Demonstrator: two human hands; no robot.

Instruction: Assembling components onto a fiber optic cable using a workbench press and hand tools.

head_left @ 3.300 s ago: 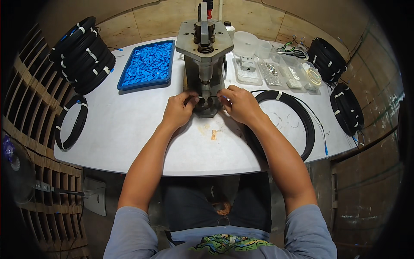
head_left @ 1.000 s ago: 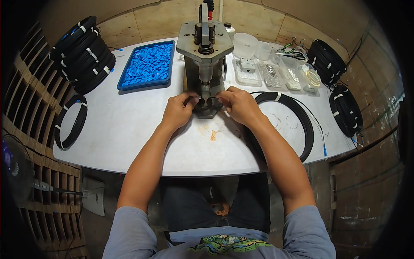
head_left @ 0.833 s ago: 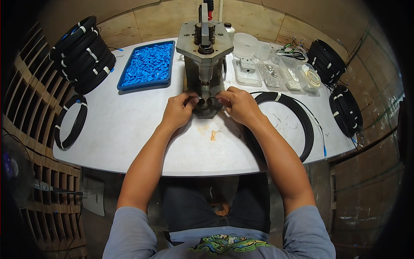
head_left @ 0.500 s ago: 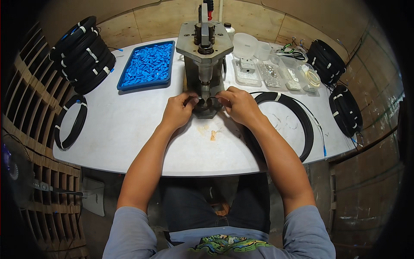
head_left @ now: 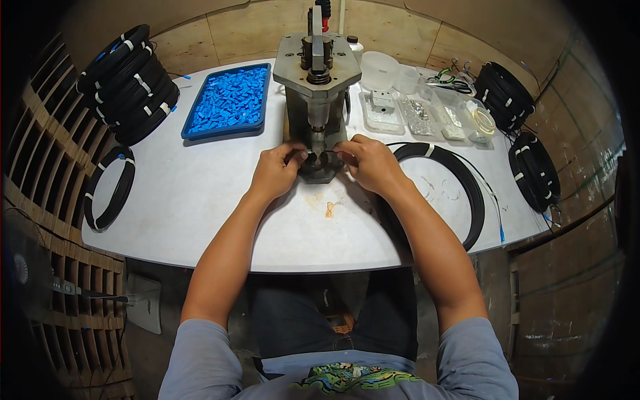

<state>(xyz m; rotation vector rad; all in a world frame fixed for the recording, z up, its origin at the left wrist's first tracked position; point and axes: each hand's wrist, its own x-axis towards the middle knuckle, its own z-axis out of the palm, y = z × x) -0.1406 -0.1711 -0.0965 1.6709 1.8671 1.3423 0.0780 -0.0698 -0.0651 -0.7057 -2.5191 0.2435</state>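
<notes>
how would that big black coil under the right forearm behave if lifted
The black coil would probably keep its ring shape yet flex somewhat, being a bundle bound with a pale tie. Lying flat on the table, it seems unlikely to roll. The thin cable beside it looks loose, so its blue tip might trail.

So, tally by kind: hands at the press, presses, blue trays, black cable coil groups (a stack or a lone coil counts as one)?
Hands: 2 (left hand, right hand)
Metal press: 1
Blue tray: 1
Black cable coil groups: 5
Total: 9
</notes>
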